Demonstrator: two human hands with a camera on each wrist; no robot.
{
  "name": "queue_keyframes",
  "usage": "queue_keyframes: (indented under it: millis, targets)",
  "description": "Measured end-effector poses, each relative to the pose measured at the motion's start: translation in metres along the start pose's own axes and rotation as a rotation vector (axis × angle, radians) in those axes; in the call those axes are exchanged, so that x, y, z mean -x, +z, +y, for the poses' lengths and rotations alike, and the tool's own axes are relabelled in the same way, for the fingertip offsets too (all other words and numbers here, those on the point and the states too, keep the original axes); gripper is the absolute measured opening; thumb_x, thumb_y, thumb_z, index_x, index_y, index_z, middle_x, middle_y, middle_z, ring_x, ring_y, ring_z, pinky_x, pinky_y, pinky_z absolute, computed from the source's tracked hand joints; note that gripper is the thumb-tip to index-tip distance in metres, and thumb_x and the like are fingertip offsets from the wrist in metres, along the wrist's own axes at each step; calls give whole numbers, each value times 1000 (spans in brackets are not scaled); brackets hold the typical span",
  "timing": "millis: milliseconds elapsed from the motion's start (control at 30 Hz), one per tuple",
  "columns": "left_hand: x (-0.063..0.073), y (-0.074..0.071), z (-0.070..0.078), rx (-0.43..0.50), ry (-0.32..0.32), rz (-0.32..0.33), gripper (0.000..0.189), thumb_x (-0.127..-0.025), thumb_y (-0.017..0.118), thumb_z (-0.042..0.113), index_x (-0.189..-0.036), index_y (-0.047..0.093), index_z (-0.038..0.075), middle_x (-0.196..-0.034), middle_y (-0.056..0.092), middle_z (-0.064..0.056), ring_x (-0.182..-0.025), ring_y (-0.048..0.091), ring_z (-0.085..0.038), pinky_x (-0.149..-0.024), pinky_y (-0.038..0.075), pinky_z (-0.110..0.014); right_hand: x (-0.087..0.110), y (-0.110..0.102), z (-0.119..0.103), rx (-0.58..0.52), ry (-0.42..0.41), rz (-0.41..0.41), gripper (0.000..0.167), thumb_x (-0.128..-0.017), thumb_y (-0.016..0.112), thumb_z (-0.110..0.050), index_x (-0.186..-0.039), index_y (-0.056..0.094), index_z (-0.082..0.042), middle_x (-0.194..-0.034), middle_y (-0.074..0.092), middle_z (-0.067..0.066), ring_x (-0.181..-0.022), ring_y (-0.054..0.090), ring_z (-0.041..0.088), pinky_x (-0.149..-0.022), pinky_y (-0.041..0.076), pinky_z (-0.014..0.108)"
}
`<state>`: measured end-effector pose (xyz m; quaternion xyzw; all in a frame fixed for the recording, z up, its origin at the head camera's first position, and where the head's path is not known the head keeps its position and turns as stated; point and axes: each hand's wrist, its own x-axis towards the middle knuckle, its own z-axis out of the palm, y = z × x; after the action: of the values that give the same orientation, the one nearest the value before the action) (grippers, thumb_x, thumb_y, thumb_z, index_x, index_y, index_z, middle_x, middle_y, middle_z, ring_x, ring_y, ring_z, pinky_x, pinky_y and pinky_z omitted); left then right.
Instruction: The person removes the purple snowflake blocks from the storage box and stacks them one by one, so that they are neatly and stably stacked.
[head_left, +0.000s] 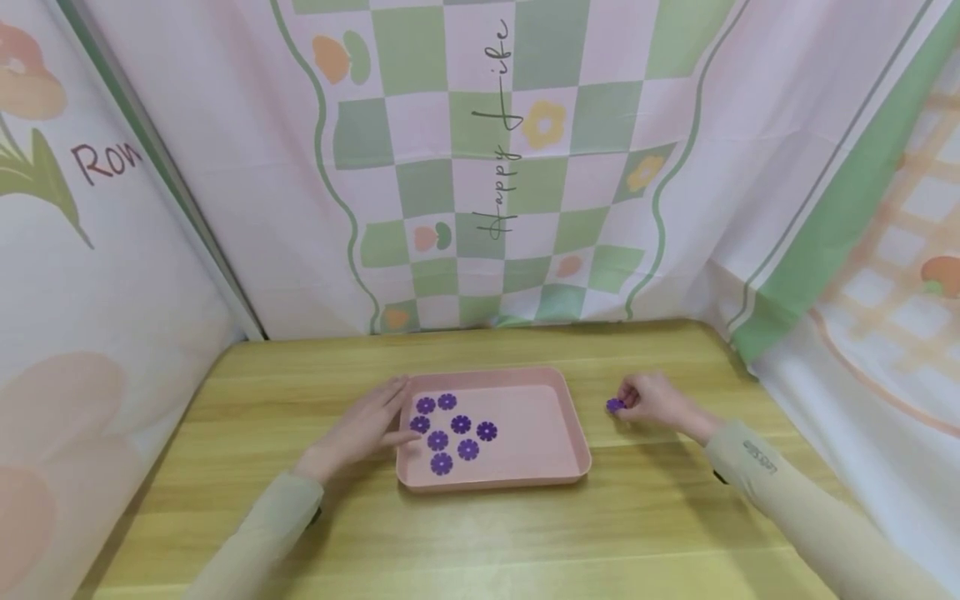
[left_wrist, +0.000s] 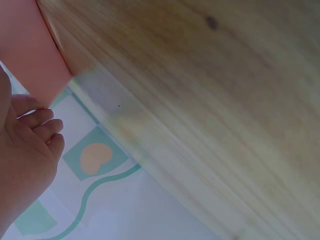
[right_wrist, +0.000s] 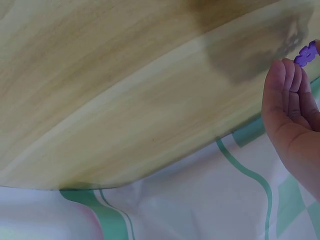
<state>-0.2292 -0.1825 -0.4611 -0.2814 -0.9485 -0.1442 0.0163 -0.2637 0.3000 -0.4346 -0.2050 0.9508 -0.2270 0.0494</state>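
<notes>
A shallow pink tray (head_left: 536, 425) lies on the table with several purple notched plastic discs (head_left: 468, 450), like snowflake building pieces, spread over its left half. My left hand (head_left: 363, 427) rests at the tray's left edge, fingers extended along the rim near the far corner and thumb reaching over the side. In the left wrist view, the fingers (left_wrist: 47, 122) are beside the tray's pink outer wall (left_wrist: 35, 65). To the right of the tray, my right hand (head_left: 651, 400) pinches one purple disc (head_left: 615, 405) above the table; its edge also shows in the right wrist view.
The light wooden table (head_left: 495, 542) carries the tray near its middle. Behind it hangs a green checkered curtain (head_left: 480, 192), with more printed cloth (head_left: 120, 275) at the left and right sides. The right hand casts a shadow on the wood.
</notes>
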Motion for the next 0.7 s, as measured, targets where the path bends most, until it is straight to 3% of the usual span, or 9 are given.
queue_keyframes:
  millis: [700]
  targets:
    - [0, -3, 3, 7, -5, -1, 92, -90, 64, 54, -154, 27, 0, -162, 24, -20, -150, 28, -39, -124, 26, -56, 4, 6, 8, 26, 18, -4, 19, -76, 79, -8, -86, 67, 2, -79, 71, 10, -71, 65, 15, -63, 58, 24]
